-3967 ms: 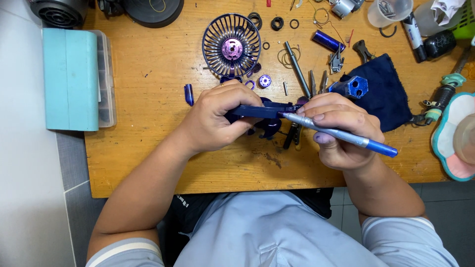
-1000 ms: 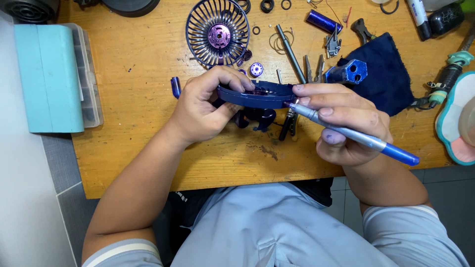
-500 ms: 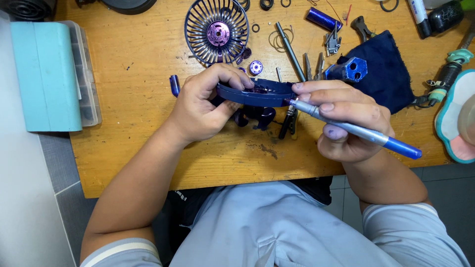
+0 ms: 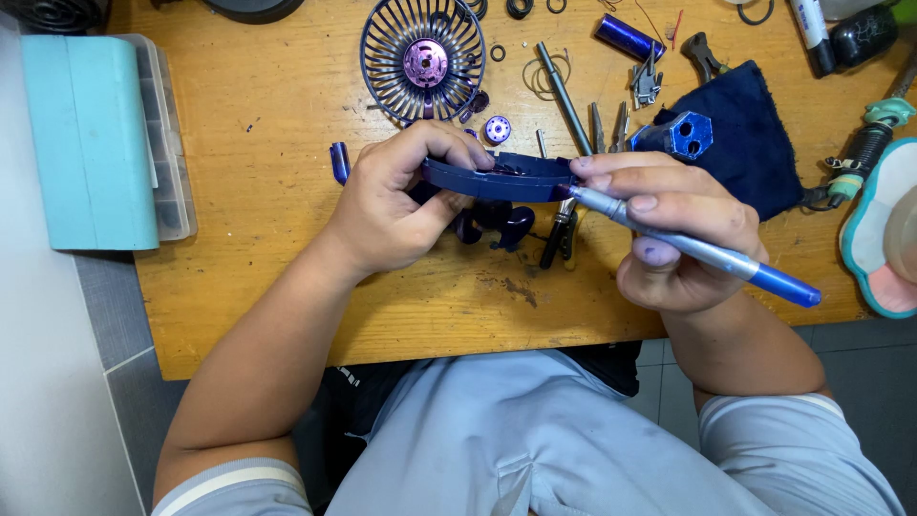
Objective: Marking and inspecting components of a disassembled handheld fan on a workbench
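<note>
My left hand (image 4: 396,205) grips a dark blue round fan housing (image 4: 497,179), held edge-on above the wooden table (image 4: 287,287). My right hand (image 4: 673,234) holds a silver screwdriver with a blue handle (image 4: 707,256); its tip points into the right edge of the housing, and my fingertips steady that edge. Dark blue fan blades (image 4: 501,225) show just under the housing. A round blue grille with a purple hub (image 4: 423,59) lies on the table behind my hands.
A teal organiser box (image 4: 91,139) stands at the left. Behind my hands lie a dark blue cloth (image 4: 755,143) with a hexagonal blue part (image 4: 688,134), a blue cylinder (image 4: 626,38), pliers, metal rods, rings and a small purple disc (image 4: 498,129). A teal-rimmed dish (image 4: 884,239) sits at the right edge.
Over the last four seconds both hands lifted the housing slightly and turned it edge-on. The screwdriver stays at its right edge, its handle dipping a little lower to the right.
</note>
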